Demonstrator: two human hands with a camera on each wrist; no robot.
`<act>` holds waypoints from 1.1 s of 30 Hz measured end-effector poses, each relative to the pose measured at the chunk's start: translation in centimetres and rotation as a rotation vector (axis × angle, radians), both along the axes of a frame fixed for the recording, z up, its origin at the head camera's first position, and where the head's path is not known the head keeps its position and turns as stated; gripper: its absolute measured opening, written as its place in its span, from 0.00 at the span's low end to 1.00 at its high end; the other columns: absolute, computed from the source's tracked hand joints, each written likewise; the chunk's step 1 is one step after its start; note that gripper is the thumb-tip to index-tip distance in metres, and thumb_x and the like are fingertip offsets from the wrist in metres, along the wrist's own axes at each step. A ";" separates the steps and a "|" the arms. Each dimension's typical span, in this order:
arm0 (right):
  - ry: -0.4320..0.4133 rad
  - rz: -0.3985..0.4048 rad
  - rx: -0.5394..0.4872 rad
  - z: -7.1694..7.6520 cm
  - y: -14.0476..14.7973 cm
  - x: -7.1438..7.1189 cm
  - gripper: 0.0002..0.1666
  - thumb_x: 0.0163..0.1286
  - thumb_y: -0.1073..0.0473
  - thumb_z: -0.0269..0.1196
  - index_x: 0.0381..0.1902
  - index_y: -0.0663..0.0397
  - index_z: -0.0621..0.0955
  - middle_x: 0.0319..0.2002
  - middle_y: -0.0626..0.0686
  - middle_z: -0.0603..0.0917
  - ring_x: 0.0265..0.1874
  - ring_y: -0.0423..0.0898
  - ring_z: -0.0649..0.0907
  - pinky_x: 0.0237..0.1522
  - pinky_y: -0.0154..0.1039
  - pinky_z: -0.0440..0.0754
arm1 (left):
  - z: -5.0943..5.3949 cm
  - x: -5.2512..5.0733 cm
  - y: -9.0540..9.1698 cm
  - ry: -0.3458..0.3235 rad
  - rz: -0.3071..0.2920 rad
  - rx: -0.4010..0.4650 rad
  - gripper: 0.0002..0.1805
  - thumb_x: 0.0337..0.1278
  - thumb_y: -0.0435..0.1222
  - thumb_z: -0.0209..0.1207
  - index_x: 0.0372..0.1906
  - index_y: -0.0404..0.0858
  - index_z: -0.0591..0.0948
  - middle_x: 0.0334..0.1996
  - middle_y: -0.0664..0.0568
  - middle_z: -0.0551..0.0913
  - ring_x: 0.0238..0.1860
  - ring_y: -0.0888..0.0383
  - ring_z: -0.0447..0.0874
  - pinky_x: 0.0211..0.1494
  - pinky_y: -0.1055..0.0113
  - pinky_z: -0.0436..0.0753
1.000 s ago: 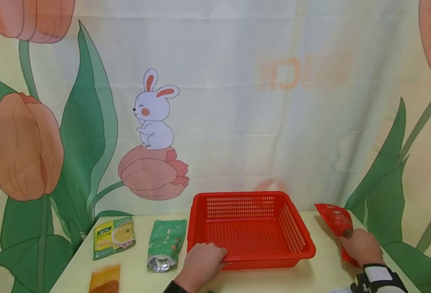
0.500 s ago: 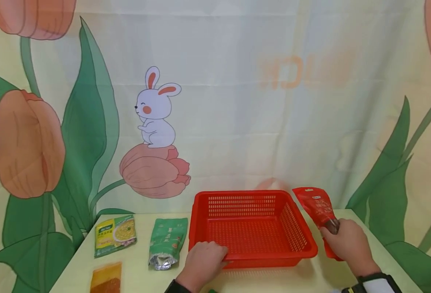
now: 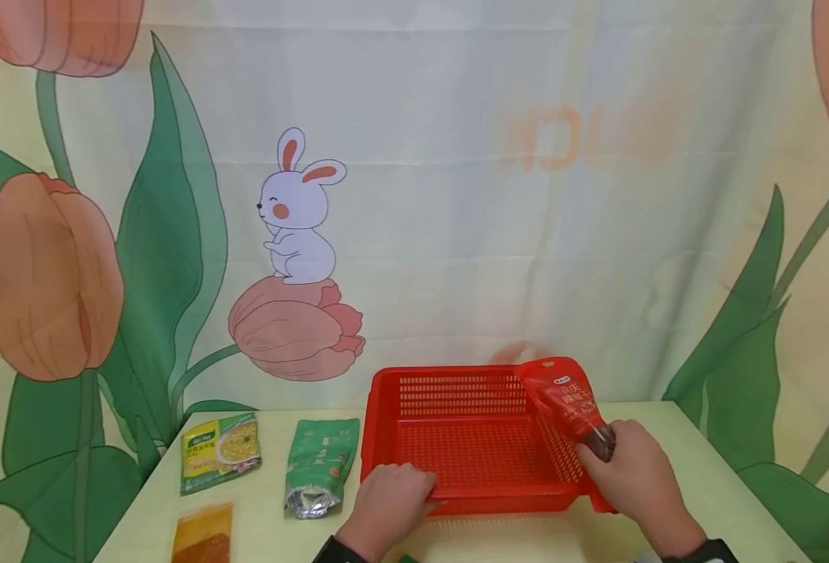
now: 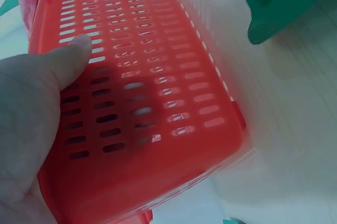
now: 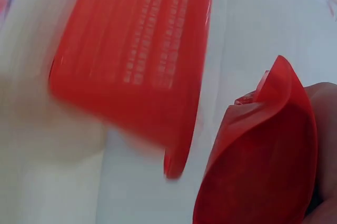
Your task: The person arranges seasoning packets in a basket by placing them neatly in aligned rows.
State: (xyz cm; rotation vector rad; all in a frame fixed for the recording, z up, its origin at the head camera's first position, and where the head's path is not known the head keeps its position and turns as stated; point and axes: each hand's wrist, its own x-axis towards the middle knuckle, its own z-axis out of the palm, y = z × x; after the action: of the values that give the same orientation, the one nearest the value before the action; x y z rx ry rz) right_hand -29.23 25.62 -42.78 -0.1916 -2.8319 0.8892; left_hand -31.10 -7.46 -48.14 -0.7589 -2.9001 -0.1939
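A red slotted plastic basket (image 3: 457, 493) stands at the middle of the table. My left hand (image 3: 395, 500) grips its near rim toward the left corner; in the left wrist view the thumb (image 4: 73, 58) lies over the slotted wall. My right hand (image 3: 636, 473) holds a red food pouch (image 3: 562, 391) with a dark patch near the fingers. The pouch leans over the basket's right side, its top end across the back right corner. In the right wrist view the pouch (image 5: 258, 155) appears beside the basket's outer wall, apart from it.
Left of the basket lie a green pouch (image 3: 323, 461) with a silver end, a yellow-green packet (image 3: 220, 453) and an orange-brown packet (image 3: 203, 536). A green package (image 4: 279, 2) shows near the basket in the left wrist view. A printed curtain (image 3: 450, 195) hangs behind the table.
My right hand has carried the red pouch leftward from the table's right side to over the basket's right edge. The left hand has kept its grip on the rim.
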 end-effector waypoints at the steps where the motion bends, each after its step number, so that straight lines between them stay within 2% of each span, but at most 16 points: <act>1: 0.006 0.005 -0.008 0.0 -0.4 0.1 0.23 0.64 0.49 0.69 0.39 0.63 0.75 0.33 0.58 0.78 0.23 0.48 0.78 0.23 0.37 0.81 | 0.0 0.0 0.0 -0.002 -0.001 0.002 0.11 0.57 0.50 0.71 0.36 0.48 0.89 0.21 0.61 0.84 0.19 0.64 0.71 0.31 0.69 0.78; 7: 0.058 0.041 -0.072 -0.1 -3.4 1.3 0.22 0.63 0.50 0.71 0.41 0.61 0.76 0.38 0.56 0.78 0.30 0.48 0.77 0.27 0.37 0.79 | 0.6 0.1 -0.2 -0.043 -0.010 0.044 0.12 0.58 0.51 0.70 0.33 0.47 0.88 0.18 0.62 0.80 0.19 0.64 0.71 0.30 0.69 0.76; 12: 0.093 0.056 -0.106 0.1 -5.6 2.2 0.23 0.62 0.50 0.74 0.44 0.57 0.77 0.42 0.54 0.79 0.36 0.48 0.76 0.32 0.37 0.76 | 1.5 0.3 -0.3 -0.189 -0.006 0.178 0.18 0.54 0.57 0.71 0.36 0.47 0.87 0.21 0.64 0.81 0.22 0.64 0.74 0.34 0.70 0.80; 16: 0.131 0.060 -0.128 0.1 -7.0 2.7 0.24 0.60 0.49 0.76 0.45 0.54 0.77 0.42 0.52 0.79 0.38 0.48 0.75 0.35 0.36 0.77 | 2.4 0.4 -0.2 -0.297 0.001 0.324 0.23 0.50 0.61 0.71 0.42 0.49 0.87 0.28 0.65 0.85 0.27 0.64 0.78 0.40 0.67 0.85; 18: 0.157 0.060 -0.142 0.0 -7.6 2.9 0.24 0.59 0.49 0.77 0.44 0.52 0.76 0.41 0.52 0.78 0.38 0.47 0.76 0.35 0.36 0.78 | 2.8 0.6 0.1 -0.315 -0.001 0.388 0.28 0.49 0.63 0.71 0.47 0.48 0.87 0.35 0.64 0.88 0.32 0.63 0.82 0.43 0.62 0.88; 20: 0.183 0.065 -0.156 -0.2 -8.2 3.1 0.25 0.58 0.49 0.77 0.44 0.51 0.76 0.40 0.51 0.77 0.38 0.47 0.76 0.36 0.35 0.80 | 3.1 0.8 0.6 -0.304 -0.014 0.450 0.32 0.51 0.64 0.69 0.52 0.46 0.87 0.42 0.60 0.90 0.38 0.61 0.85 0.47 0.58 0.89; 24: 0.240 0.087 -0.167 -0.4 -9.3 3.4 0.26 0.57 0.49 0.78 0.44 0.48 0.75 0.40 0.49 0.77 0.39 0.46 0.75 0.38 0.35 0.82 | 3.4 2.0 2.4 -0.321 -0.008 0.668 0.33 0.54 0.63 0.68 0.57 0.45 0.84 0.51 0.56 0.89 0.48 0.58 0.87 0.53 0.53 0.88; 28: 0.301 0.113 -0.162 -0.7 -10.2 3.8 0.28 0.55 0.51 0.80 0.44 0.48 0.74 0.40 0.47 0.75 0.41 0.44 0.74 0.42 0.37 0.80 | 3.7 3.7 4.7 -0.423 0.065 0.969 0.32 0.51 0.62 0.70 0.57 0.49 0.83 0.51 0.58 0.88 0.48 0.58 0.87 0.55 0.52 0.87; 33: 0.363 0.135 -0.166 -1.0 -11.0 4.4 0.29 0.54 0.54 0.80 0.43 0.46 0.72 0.39 0.46 0.73 0.40 0.42 0.72 0.41 0.35 0.79 | 4.1 5.2 6.8 -0.548 0.159 1.247 0.38 0.49 0.61 0.72 0.62 0.45 0.79 0.55 0.54 0.86 0.51 0.56 0.87 0.57 0.52 0.87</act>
State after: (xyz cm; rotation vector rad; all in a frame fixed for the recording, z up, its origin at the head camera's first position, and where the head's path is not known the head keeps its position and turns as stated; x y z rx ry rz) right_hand -24.83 14.57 -43.81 0.1308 -2.4589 1.0655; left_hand -25.87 -0.65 -44.09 -0.2205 -2.4010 -2.1380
